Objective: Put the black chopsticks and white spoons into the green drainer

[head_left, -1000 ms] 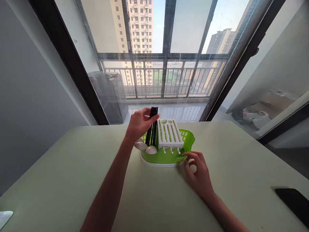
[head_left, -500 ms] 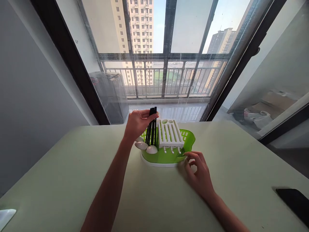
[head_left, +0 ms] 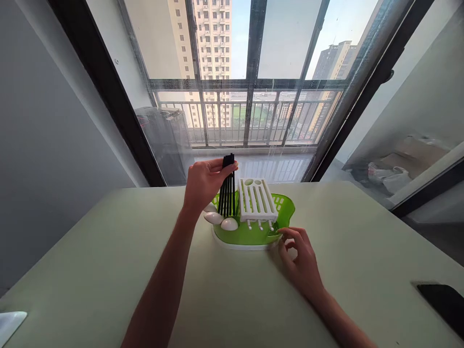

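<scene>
Several black chopsticks point(head_left: 227, 195) stand nearly upright, their upper ends gripped between the thumb and fingers of my left hand point(head_left: 205, 182). Their lower ends go down into the left part of a green plastic utensil basket point(head_left: 253, 237), where the tips are hidden. My right hand point(head_left: 297, 251) has its fingers curled, with thumb and index pinching the basket's front right corner. White spoon-like bowls point(head_left: 229, 224) hang over the basket's left front edge. A white slotted rack point(head_left: 258, 199) with small hooks sits on top of the basket, to the right of the chopsticks.
The basket stands on a pale table point(head_left: 137, 270) before a large window. A black flat object point(head_left: 440, 302) lies at the right edge, and part of a white object point(head_left: 10, 324) shows at the lower left.
My left hand has risen slightly and shifted a little left with the chopsticks, whose top ends are now bunched closer and more level. My right hand stays at the basket's corner.
</scene>
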{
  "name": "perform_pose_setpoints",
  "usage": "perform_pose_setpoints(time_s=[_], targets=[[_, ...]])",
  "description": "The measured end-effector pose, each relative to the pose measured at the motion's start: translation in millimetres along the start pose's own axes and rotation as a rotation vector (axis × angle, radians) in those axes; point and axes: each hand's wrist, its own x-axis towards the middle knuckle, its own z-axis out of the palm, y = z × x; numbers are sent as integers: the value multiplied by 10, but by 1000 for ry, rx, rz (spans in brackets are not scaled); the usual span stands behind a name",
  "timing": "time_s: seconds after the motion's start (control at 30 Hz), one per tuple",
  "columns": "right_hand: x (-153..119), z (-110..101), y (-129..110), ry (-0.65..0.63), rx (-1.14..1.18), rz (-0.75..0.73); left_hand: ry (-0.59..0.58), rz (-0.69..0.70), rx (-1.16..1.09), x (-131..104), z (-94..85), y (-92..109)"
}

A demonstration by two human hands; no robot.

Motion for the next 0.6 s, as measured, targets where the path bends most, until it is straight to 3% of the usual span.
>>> perform_pose_setpoints(time_s=[0.3, 0.6], targets=[[4, 3, -1, -1, 8, 11, 213, 195, 116, -245, -118, 492], [6, 0, 2, -1, 4, -15, 443, 388, 263, -534, -270, 795]])
